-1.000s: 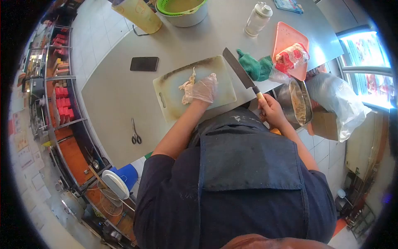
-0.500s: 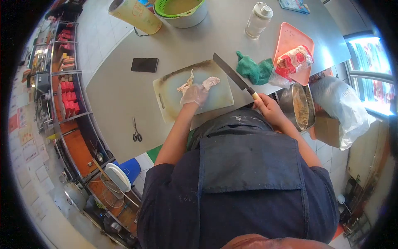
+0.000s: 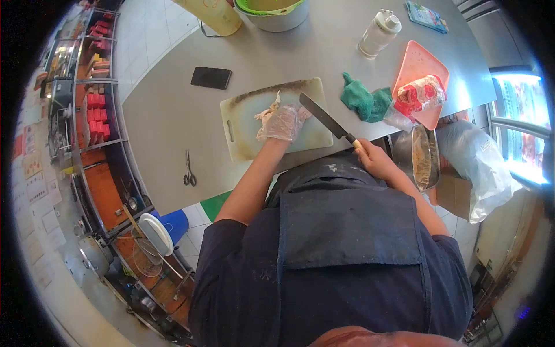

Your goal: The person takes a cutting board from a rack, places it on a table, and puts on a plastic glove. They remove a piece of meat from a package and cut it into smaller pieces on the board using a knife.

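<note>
My left hand [image 3: 283,124], in a clear plastic glove, is closed over a piece of raw chicken [image 3: 304,113] on the worn cutting board [image 3: 245,140]. Its fingers mostly cover that piece. Thin pale strips of chicken meat [image 3: 270,107] lie just left of the fingers. My bare right hand [image 3: 373,157] grips a large kitchen knife [image 3: 325,117] by its light handle. The dark blade slants up and left across the board's right part, its tip close to the gloved fingers.
A phone [image 3: 211,77] and scissors [image 3: 188,171] lie left of the board. To the right are a green cloth [image 3: 364,99], a clear bottle [image 3: 379,36] and a pink tray [image 3: 425,55] with a red-and-white package [image 3: 425,92]. A green-rimmed pot [image 3: 277,20] stands behind.
My left hand has moved right and now covers the chicken piece that showed beside it. The knife stays in my right hand, its tip nearer the left fingers. The whole view has shifted slightly.
</note>
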